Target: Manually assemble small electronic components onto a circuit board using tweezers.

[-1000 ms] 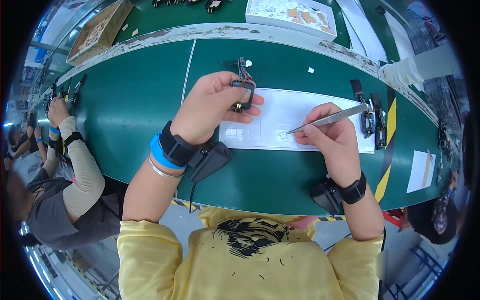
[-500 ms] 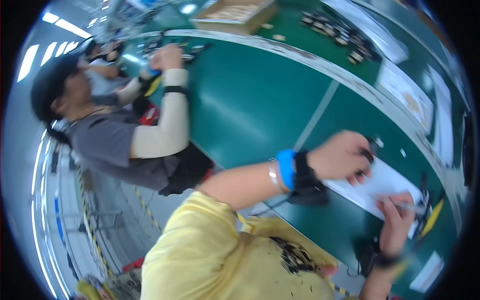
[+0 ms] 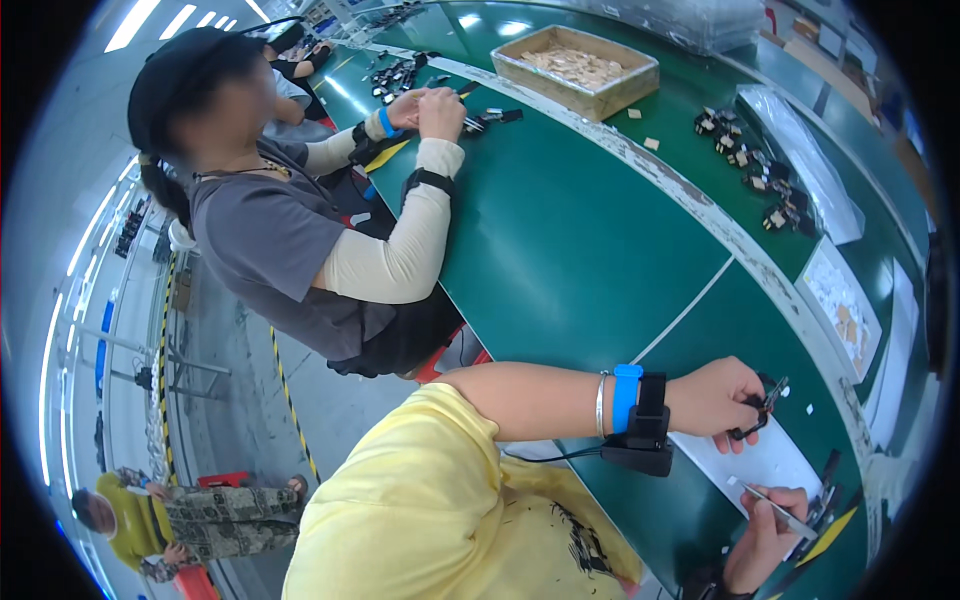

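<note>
You have a broad open stretch of green tabletop (image 3: 560, 240) between your left hand (image 3: 708, 402) and the co-worker's pale sleeve (image 3: 385, 265), which bounds it on the left. Along its far side runs a worn pale strip (image 3: 700, 195), with a shallow box (image 3: 640, 85) and a cluster of dark assemblies (image 3: 745, 155) past it. Between your hands you have a narrow gap over the white board (image 3: 785, 450), but the tweezers (image 3: 795, 524) in your right hand (image 3: 760, 545) jut into it. Black parts (image 3: 828, 495) crowd the space just beyond that hand.
</note>
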Available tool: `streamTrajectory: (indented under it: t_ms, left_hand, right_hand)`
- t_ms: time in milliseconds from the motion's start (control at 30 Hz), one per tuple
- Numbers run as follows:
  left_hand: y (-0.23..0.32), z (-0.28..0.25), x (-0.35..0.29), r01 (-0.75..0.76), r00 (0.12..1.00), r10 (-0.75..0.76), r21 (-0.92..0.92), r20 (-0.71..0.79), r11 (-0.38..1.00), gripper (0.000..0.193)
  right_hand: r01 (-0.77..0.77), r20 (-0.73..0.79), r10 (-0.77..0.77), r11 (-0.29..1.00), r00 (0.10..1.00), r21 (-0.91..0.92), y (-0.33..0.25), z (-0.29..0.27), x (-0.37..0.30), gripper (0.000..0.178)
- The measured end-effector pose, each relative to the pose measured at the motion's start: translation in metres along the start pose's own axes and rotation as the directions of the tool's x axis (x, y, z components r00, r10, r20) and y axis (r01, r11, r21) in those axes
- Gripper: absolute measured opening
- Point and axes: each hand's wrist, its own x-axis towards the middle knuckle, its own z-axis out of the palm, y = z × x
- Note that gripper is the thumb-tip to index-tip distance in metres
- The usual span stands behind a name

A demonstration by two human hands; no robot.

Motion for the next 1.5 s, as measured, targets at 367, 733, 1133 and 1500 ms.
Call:
streamTrajectory:
  t_ms: [367,733,1133,1500]
  left_hand:
    - [0.003,0.012,0.001,-0.101,0.995,0.102,0.081,0.002,0.992,0.009]
    - [-0.005,0.026,0.021,-0.039,0.999,0.037,-0.052,-0.036,0.998,0.012]
    - [-0.006,0.008,0.012,0.015,1.0,-0.014,-0.037,0.02,0.999,0.011]
    - [-0.001,0.016,0.006,0.054,0.998,-0.05,-0.114,0.036,0.992,0.011]
  right_hand:
    - [0.169,-0.097,-0.171,0.985,0.98,-0.029,-0.005,-0.003,0.003,0.013]
    - [0.178,-0.245,-0.154,0.981,0.957,0.078,-0.022,0.001,0.029,0.014]
    - [0.004,-0.22,-0.007,1.0,0.975,-0.013,0.009,-0.026,0.025,0.014]
    - [0.188,-0.151,-0.19,0.982,0.97,-0.032,-0.001,-0.016,0.02,0.012]
